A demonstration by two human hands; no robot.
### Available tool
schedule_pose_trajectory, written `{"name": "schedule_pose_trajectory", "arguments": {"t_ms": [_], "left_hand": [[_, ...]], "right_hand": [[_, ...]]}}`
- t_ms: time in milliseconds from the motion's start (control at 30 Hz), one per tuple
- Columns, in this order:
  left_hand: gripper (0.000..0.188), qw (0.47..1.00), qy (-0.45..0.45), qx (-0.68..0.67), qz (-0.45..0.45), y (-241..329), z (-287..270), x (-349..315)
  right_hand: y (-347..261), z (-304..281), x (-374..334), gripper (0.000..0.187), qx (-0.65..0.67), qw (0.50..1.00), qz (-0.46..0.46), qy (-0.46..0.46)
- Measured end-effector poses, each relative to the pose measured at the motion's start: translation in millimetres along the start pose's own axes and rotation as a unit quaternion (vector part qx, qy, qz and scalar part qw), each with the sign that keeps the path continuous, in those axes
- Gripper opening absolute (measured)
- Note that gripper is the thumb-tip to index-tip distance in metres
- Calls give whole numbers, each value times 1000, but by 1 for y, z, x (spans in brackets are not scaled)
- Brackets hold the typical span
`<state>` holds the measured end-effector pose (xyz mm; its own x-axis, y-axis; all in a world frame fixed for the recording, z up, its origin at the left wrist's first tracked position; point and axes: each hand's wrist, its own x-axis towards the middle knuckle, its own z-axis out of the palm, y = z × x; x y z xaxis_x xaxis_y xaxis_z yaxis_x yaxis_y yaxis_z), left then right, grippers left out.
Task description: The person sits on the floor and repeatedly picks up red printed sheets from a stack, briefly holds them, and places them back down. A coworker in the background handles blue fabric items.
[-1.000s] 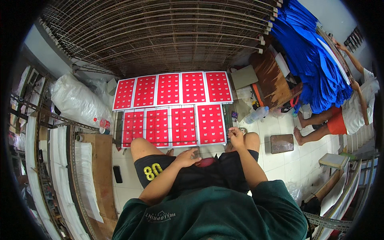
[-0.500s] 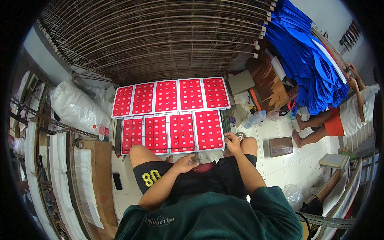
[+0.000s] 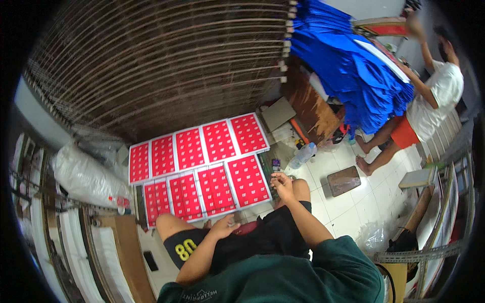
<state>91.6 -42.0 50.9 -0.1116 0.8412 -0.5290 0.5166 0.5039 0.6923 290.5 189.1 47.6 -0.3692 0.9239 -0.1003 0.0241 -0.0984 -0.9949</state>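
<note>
Two overlapping rows of red printed sheets [image 3: 189, 147] with white borders and small white marks lie on a low rack in front of me. My left hand [image 3: 225, 227] rests over my lap, near the front edge of the sheets. Its fingers are loosely apart, and nothing shows in them. Beside the right end of the near row is my right hand [image 3: 283, 185], held above my knee. Its fingers are bent together, and whatever they may hold is too small to make out. Neither hand touches a sheet.
A large wire drying rack [image 3: 161, 60] hangs over the far side. At left are a plastic-wrapped bundle [image 3: 88, 174] and a phone [image 3: 150, 260]. A bottle [image 3: 303, 155], a small stool [image 3: 344, 181], blue fabric [image 3: 353, 86] and a co-worker [image 3: 429, 106] are at right.
My view has turned right, so the sheets appear farther left and tilted. My hands keep nearly the same pose. The co-worker has raised an arm at a lifted frame.
</note>
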Motion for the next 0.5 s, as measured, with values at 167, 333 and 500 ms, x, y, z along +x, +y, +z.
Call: {"name": "schedule_pose_trajectory", "arguments": {"t_ms": [167,333,500], "left_hand": [[76,1000,-17,-2,-10,-12,7,10],[73,1000,1,0,-15,-11,6,3],[73,1000,12,-2,-21,-11,8,4]], "right_hand": [[-148,-32,8,18,79,984,-156,-17],[-296,-101,20,24,59,949,-306,52],[-370,-184,48,25,133,912,-344,179]]}}
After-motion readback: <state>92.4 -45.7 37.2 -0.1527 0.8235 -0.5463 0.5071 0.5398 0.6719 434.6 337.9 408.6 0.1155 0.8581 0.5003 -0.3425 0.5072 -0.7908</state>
